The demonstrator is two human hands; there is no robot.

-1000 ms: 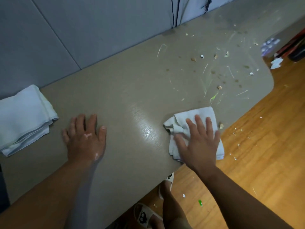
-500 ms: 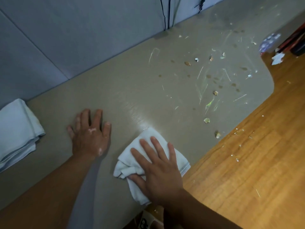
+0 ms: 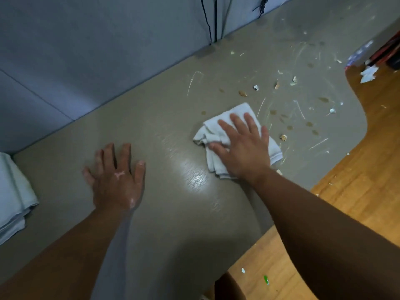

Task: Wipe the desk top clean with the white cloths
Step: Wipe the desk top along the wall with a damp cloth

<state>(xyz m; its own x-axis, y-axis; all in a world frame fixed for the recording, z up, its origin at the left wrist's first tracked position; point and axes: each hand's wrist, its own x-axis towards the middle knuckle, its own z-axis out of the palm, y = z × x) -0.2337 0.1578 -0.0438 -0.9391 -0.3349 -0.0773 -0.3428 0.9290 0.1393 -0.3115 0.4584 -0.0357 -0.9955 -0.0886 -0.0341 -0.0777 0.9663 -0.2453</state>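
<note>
Two white cloths show: the crumpled cloth lies mid-bench under your right hand, fingers spread flat and pressing it. The folded spare sits at the left edge. Your left hand rests flat, fingers apart, holding nothing. Scraps lie just beyond the cloth; a fast sweep would likely flick them onto the floor or smear the spots.

Right hand presses white cloth on desk — left hand flat.
</note>
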